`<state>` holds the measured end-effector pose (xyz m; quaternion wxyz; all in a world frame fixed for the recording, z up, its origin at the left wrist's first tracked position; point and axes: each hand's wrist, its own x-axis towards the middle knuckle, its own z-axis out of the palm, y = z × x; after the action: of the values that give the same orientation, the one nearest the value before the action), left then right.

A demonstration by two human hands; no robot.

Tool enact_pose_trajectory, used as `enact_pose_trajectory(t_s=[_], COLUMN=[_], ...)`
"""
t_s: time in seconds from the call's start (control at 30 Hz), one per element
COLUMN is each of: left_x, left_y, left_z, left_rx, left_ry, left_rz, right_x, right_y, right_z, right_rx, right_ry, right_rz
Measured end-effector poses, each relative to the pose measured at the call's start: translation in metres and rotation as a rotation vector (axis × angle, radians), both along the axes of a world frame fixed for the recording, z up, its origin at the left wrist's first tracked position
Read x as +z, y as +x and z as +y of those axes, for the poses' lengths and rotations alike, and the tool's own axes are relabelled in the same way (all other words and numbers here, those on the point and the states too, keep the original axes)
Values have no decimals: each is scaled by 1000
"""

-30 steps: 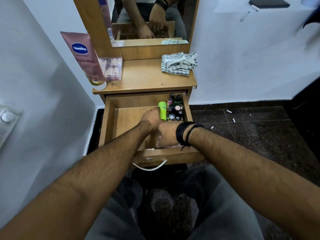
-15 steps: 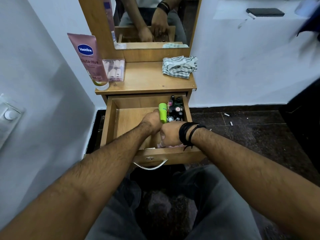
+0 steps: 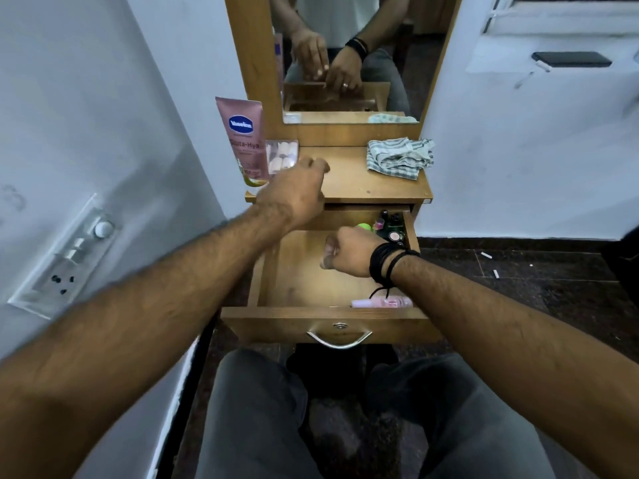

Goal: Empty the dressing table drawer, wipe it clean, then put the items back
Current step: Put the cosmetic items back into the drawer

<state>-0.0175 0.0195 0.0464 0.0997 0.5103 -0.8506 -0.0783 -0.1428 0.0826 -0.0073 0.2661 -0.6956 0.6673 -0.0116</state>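
The left hand [image 3: 295,195] has risen from the drawer [image 3: 294,271] to the tabletop [image 3: 363,181], grasp unclear, while the clenched right hand [image 3: 349,252] hovers, so emptying continues.

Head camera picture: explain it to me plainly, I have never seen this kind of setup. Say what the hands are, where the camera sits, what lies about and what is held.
There is no machine here. A person wears a camera on the head, so the single picture looks forward and down along their own two arms.

They sit at a wooden dressing table with a mirror. Its drawer is pulled open. On the table top stand a pink lotion tube and a clear packet, with a checked cloth at the right.

Inside the drawer, small bottles and a green tube crowd the far right corner, and a pink item lies at the front.

The left hand hovers over the table top. The right hand, fingers curled, is above the drawer. Whether either holds anything cannot be seen.
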Motion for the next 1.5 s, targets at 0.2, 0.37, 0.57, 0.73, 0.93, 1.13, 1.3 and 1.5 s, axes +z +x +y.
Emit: enact_pose_trajectory(t_s=[0.2, 0.37, 0.57, 0.73, 0.93, 1.13, 1.3, 1.5], left_x=[79, 93, 83, 92, 111, 61, -12, -55], left_y=[33, 52, 56, 57, 52, 61, 69, 63], left_z=[-19, -39, -46, -39, -16, -2, 10, 31], left_rx=[119, 225, 241, 223, 178, 261, 348, 229], left_ry=[-296, -234, -251, -262, -177, 401, 532, 355], left_rz=[-83, -315, -335, -375, -158, 408, 260, -267], right_x=[8, 7, 11, 15, 18, 13, -10, -36], right_y=[27, 32, 27, 21, 16, -2, -10, -1], right_z=[-6, -3, 4, 4, -9, -20, -15, -13], right_rx=[-30, -36, -42, -77, -154, -77, 109, 293], right_ry=[-88, -99, -130, -200, -413, -417, -233, -98], right_rz=[-87, -86, -88, -134, -186, -22, 301, 445])
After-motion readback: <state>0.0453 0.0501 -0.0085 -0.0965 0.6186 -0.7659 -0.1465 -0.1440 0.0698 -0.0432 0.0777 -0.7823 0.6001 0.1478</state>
